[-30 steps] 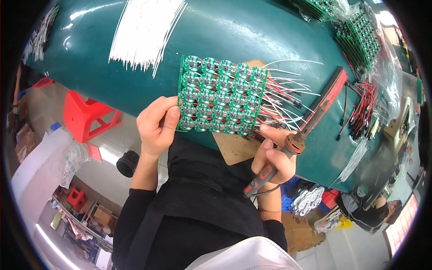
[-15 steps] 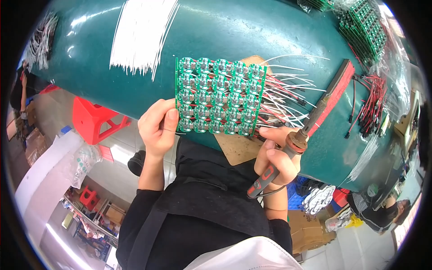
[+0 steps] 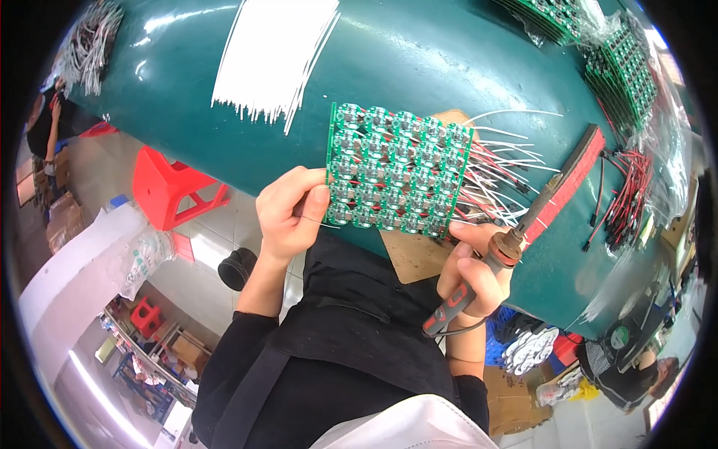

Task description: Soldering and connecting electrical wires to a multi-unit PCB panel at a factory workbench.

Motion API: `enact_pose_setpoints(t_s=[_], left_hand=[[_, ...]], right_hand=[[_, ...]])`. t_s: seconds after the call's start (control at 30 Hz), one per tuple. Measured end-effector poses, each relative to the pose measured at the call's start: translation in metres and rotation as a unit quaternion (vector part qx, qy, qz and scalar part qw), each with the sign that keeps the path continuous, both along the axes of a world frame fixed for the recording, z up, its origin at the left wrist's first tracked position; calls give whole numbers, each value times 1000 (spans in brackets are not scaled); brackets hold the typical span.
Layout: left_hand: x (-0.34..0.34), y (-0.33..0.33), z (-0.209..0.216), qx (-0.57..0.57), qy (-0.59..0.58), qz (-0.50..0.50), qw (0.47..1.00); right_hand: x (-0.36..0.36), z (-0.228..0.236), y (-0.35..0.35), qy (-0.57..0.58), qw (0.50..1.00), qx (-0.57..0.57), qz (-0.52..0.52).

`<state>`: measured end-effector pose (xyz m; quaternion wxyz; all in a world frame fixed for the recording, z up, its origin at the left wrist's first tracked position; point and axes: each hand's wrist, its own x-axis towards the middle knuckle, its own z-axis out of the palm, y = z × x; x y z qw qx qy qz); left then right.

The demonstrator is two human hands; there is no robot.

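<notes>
A green panel of joined small circuit boards (image 3: 400,168) is held above the table, with white and red wires (image 3: 501,161) fanning out past its right side. My left hand (image 3: 292,213) pinches the panel's left edge between thumb and curled fingers. A thin wire end sticks out by that thumb. My right hand (image 3: 482,280) is wrapped round the handle of a soldering iron (image 3: 455,303), its metal shaft pointing up and right. The right fingertips also meet the panel's lower right corner. Beneath lies a brown board (image 3: 407,258), partly hidden by the panel.
A sheaf of white wires (image 3: 273,56) lies on the green table (image 3: 404,52). A long red bar (image 3: 572,179) stretches beyond the iron. Red and black wires (image 3: 628,194) and stacked green panels (image 3: 624,78) are at right. A red stool (image 3: 172,187) stands left.
The whole view has shifted, so the table and panel appear farther right and slightly turned clockwise. Both hands keep their holds on the panel and the soldering iron.
</notes>
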<state>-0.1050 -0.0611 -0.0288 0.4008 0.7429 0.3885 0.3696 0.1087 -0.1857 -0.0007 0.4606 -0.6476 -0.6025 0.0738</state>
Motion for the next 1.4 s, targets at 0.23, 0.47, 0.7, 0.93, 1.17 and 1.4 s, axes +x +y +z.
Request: enact_pose_setpoints(t_s=[0.23,0.47,0.7,0.93,1.17,1.4], left_hand=[[1,2,2,17,0,-11,1000],[2,2,2,12,-7,-7,1000],[4,3,3,18,-4,-12,1000],[4,5,8,23,3,-22,999],[4,4,6,30,3,-21,999],[4,4,7,36,7,-21,999]], right_hand=[[-1,-1,0,-10,1000,-5,-3],[-5,-3,3,0,1000,-2,-3],[-6,-6,4,-13,1000,0,-13],[-8,-7,4,-16,1000,10,-14],[-9,-11,2,3,1000,18,-17],[-6,-5,2,-10,1000,-5,0]])
